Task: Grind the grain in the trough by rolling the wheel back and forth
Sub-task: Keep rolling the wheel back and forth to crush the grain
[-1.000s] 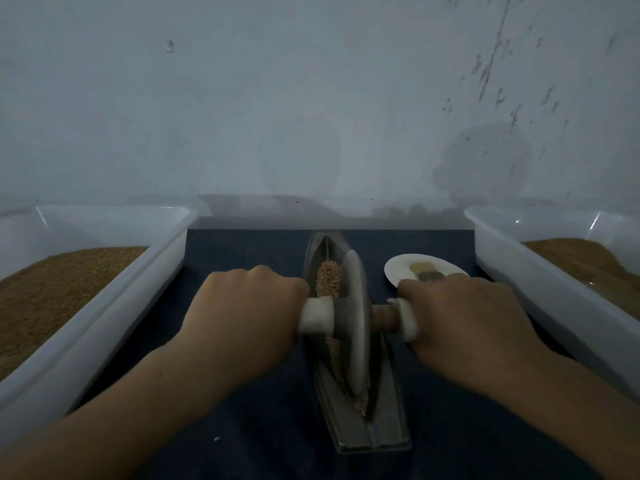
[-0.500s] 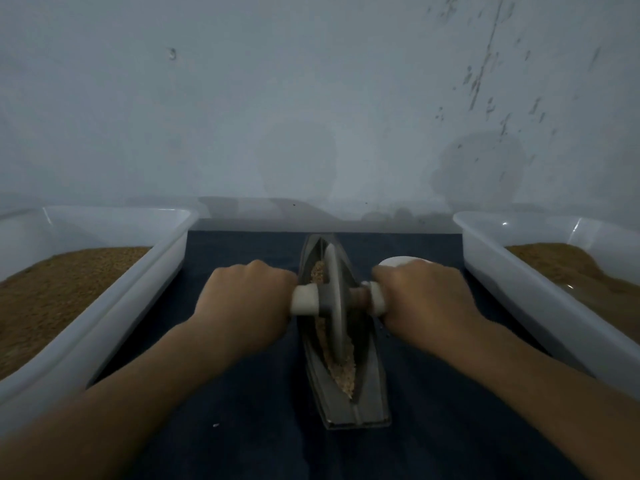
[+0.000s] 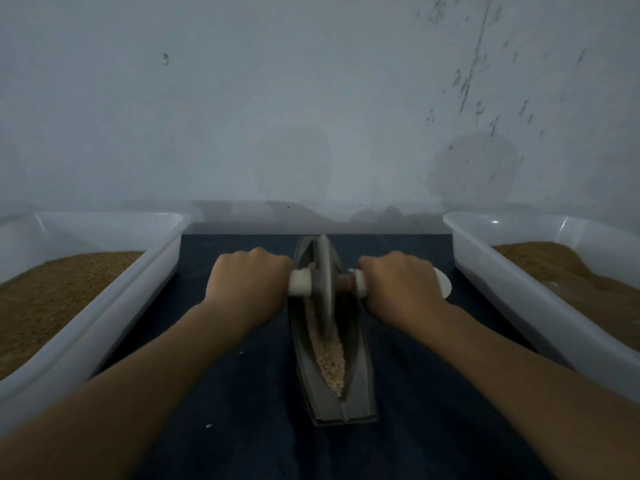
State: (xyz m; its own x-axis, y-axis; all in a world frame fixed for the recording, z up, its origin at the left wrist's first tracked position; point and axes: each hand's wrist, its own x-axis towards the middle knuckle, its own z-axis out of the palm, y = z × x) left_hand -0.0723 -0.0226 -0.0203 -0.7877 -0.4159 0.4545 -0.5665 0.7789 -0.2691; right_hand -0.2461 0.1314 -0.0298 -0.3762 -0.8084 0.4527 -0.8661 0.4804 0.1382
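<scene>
The grain [image 3: 329, 362] is lying along the near half of the trough [image 3: 360, 375], the wheel [image 3: 323, 285] is standing near its far end, and your left hand [image 3: 247, 285] and right hand [image 3: 401, 289] are gripping the axle [image 3: 300, 282] on either side, so be pressing evenly while rolling it back upright.

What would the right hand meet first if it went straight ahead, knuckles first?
Probably nothing close: ahead of the right hand lies only bare dark mat, then the wall. Depth to the wall is unclear.
</scene>
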